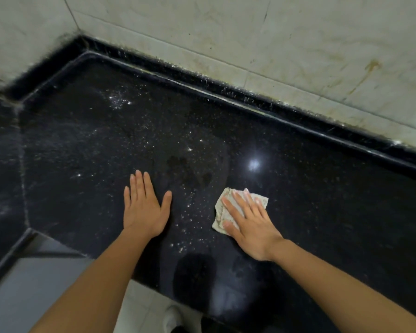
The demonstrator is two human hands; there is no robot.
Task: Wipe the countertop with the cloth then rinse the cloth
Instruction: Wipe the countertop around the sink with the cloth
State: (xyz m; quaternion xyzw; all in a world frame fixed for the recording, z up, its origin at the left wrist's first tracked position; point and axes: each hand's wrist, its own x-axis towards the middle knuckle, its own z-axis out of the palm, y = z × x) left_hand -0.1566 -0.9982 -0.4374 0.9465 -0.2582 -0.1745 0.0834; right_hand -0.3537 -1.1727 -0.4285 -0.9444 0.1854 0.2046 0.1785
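The left grip (144, 212) is a bare hand, four fingers and thumb all in view. The right grip (250, 224) is also a bare hand; its fingertips (246, 191) show pale nails with a glossy sheen. Behind the left grip, the left forearm (94, 284) is bare from wrist to frame edge. Behind the right grip, the right forearm (346, 284) is likewise bare along its visible length. Below and between the grips is a white shoe (172, 317), too blurred to read any detail.

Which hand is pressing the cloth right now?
The right hand, fingers flat on the cloth; the left hand rests flat on the bare countertop, apart from it.
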